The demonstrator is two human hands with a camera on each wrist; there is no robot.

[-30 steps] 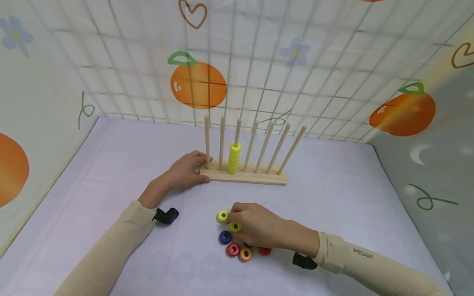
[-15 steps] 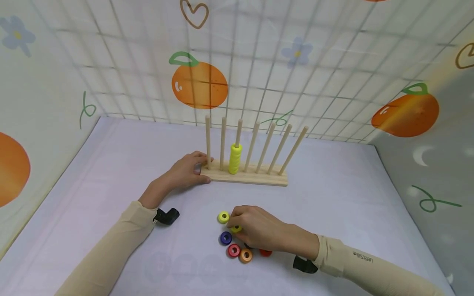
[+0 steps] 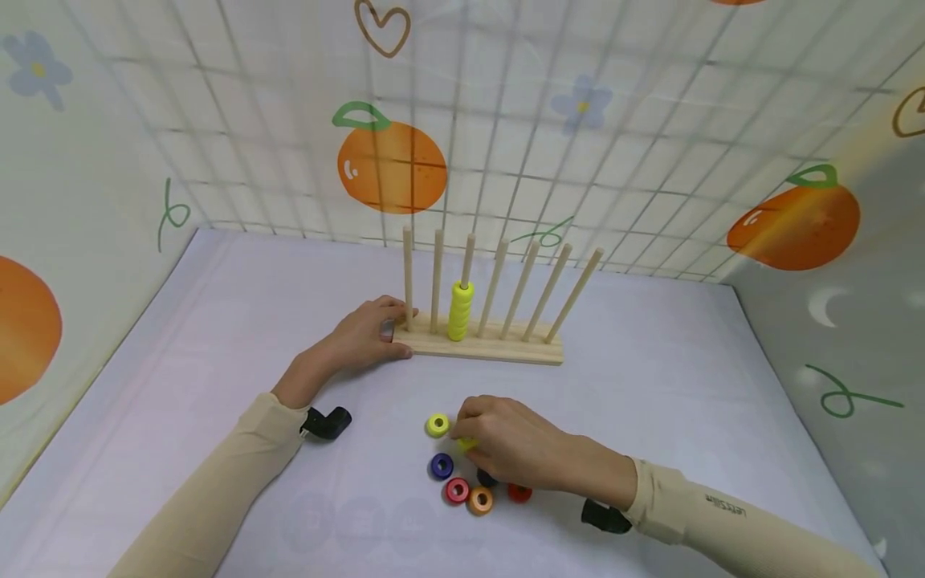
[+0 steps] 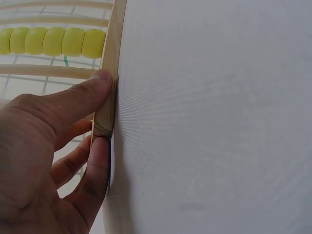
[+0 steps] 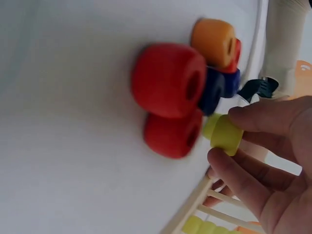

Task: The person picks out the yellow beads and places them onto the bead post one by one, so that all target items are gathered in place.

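Observation:
My left hand (image 3: 361, 333) grips the left end of the wooden peg rack (image 3: 484, 348). In the left wrist view its thumb presses the front of the base (image 4: 108, 95) and the fingers wrap the end. A stack of yellow beads (image 3: 459, 311) sits on the rack's third peg from the left. Nearer me, my right hand (image 3: 516, 441) pinches a yellow bead (image 5: 226, 135) between thumb and fingertips, tilted on its side in the right wrist view. Just left of those fingertips another yellow bead (image 3: 430, 429) lies on the table.
Several loose beads lie close by the right hand: a blue bead (image 3: 433, 469), a red bead (image 3: 449, 492), an orange bead (image 3: 473, 506), a dark bead (image 3: 486, 478) and another red bead (image 3: 519, 494). Behind the rack stands a printed cloth over a wire grid (image 3: 506, 160).
My right hand has drawn slightly right with the yellow bead pinched in its fingers, showing more of the dark bead. The left hand stays on the rack.

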